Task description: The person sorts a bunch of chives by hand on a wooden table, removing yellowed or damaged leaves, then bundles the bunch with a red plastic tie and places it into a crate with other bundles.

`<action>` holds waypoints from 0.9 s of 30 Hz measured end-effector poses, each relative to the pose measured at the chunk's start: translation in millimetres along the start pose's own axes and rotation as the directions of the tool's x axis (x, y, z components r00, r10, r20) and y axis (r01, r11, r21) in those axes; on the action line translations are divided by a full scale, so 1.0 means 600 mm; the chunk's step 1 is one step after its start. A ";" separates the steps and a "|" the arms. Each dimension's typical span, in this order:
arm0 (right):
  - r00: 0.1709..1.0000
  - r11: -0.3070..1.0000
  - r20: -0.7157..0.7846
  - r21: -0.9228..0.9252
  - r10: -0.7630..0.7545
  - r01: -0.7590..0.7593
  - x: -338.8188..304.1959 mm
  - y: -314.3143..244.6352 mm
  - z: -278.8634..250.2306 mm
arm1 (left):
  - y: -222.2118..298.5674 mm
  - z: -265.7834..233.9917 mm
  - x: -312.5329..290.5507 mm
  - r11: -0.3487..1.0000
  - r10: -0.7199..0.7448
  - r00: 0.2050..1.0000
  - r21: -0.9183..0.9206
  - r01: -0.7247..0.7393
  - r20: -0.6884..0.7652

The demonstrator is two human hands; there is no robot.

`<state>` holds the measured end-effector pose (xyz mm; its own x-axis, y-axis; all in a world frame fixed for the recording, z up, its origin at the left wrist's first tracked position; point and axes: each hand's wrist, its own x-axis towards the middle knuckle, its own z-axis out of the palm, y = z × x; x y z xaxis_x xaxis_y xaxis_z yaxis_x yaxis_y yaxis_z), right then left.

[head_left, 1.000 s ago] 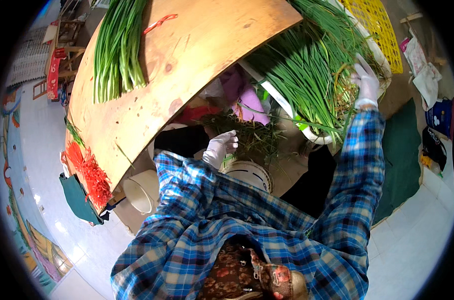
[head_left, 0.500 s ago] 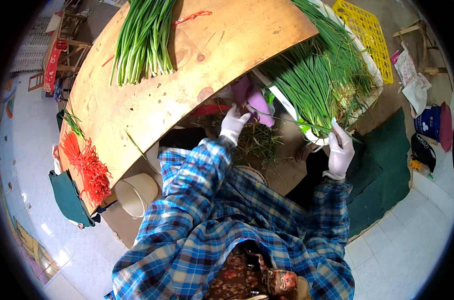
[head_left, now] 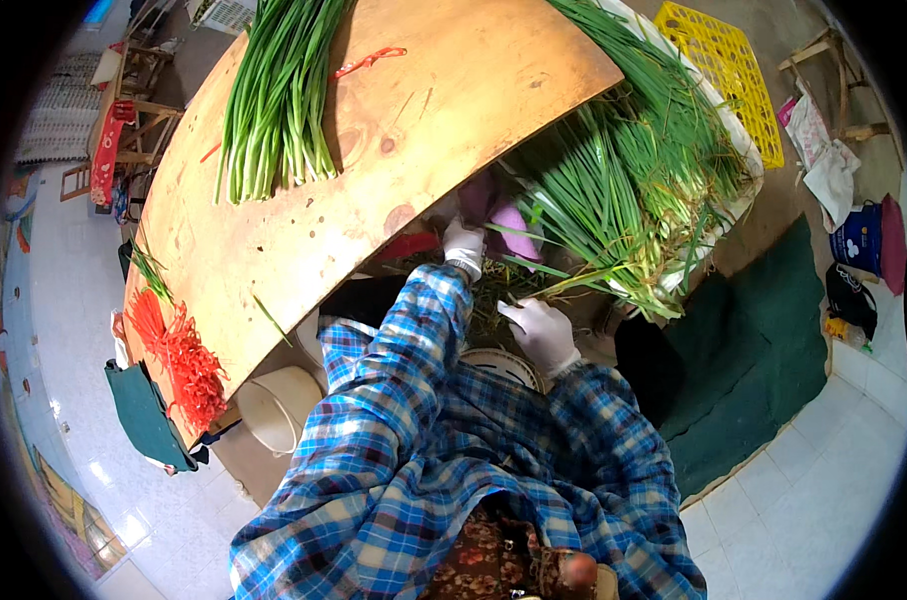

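Note:
My left hand (head_left: 464, 247), in a white glove, is at the table's front edge beside a pink-purple cloth (head_left: 515, 232). Its fingers are curled, and what they hold, if anything, is hidden. Lower and to the right, my gloved right hand (head_left: 542, 335) has its fingers bent together, thumb side toward the loose leaves; I cannot make out anything in it. Close by on the right lies a big heap of garlic chives (head_left: 594, 190), some stalks trailing toward both hands. A neat bunch of garlic chives (head_left: 286, 105) rests on the wooden table (head_left: 454, 90).
Red ties (head_left: 187, 360) are piled at the table's left edge, and another red tie (head_left: 371, 62) lies near the bunch. A white bucket (head_left: 279, 405) stands below the table. Beyond the heap is a yellow crate (head_left: 726, 75). Dark green matting (head_left: 754, 350) covers the floor at right.
My right hand has moved left and nearer to me, away from the heap's edge. My left hand has shifted slightly. Stalks at the heap's near end now spread leftward.

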<state>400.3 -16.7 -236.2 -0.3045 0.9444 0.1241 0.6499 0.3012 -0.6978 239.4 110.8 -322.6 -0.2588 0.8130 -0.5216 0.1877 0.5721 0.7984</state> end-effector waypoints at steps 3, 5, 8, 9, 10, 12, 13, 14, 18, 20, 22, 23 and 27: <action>0.940 0.999 0.340 -0.036 -0.015 0.028 0.019 0.011 0.012 | 0.010 -0.023 -0.021 0.997 -0.059 0.996 -0.052 0.062 0.060; 0.748 0.988 0.653 -0.150 0.122 -0.031 0.045 0.004 0.009 | 0.004 -0.033 -0.022 0.993 -0.059 0.994 -0.098 0.068 0.092; 0.633 0.922 0.700 -0.384 0.330 -0.056 0.056 -0.001 -0.009 | 0.026 -0.039 -0.024 0.970 -0.073 0.979 -0.213 0.114 0.192; 0.791 0.939 0.580 -0.342 0.194 0.020 0.032 0.020 0.002 | 0.027 -0.042 -0.027 0.941 -0.122 0.972 -0.288 0.178 0.201; 0.873 0.941 0.475 -0.333 0.109 0.064 0.028 0.015 -0.010 | -0.009 -0.055 -0.007 0.986 -0.043 0.978 -0.148 0.074 0.203; 0.876 0.919 0.433 -0.392 0.213 -0.029 0.046 -0.007 -0.080 | 0.051 -0.061 -0.048 0.950 -0.179 0.959 -0.215 0.227 0.220; 0.988 0.919 0.140 -0.395 0.063 -0.002 0.023 0.031 -0.077 | 0.065 -0.066 -0.063 0.939 -0.175 0.959 -0.255 0.230 0.221; 0.998 0.909 -0.049 -0.414 0.036 -0.053 0.041 0.032 -0.119 | 0.049 -0.080 -0.062 0.941 -0.122 0.964 -0.282 0.189 0.238; 0.837 0.886 -0.413 -0.129 0.360 -0.445 0.065 0.124 -0.251 | 0.069 -0.095 -0.089 0.860 -0.115 0.967 -0.464 0.211 0.227; 0.725 0.784 -0.419 -0.050 0.546 -0.619 0.048 0.216 -0.270 | 0.080 -0.095 -0.099 0.821 -0.093 0.964 -0.529 0.217 0.250; 0.731 0.782 -0.284 0.145 0.620 -0.607 0.019 0.268 -0.278 | 0.067 -0.106 -0.098 0.770 -0.035 0.956 -0.602 0.211 0.290; 0.758 0.803 -0.283 0.086 0.587 -0.590 0.001 0.281 -0.283 | 0.063 -0.113 -0.096 0.745 0.032 0.944 -0.638 0.196 0.328; 0.840 0.823 -0.231 -0.197 0.490 -0.534 -0.061 0.193 -0.288 | 0.087 -0.124 -0.093 0.755 0.100 0.933 -0.637 0.155 0.346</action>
<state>606.7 6.5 -199.6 0.2237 0.9718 -0.0744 0.8340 -0.2303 -0.5015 193.5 86.9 -229.5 0.1052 0.8534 -0.5105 -0.5023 0.4886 0.7134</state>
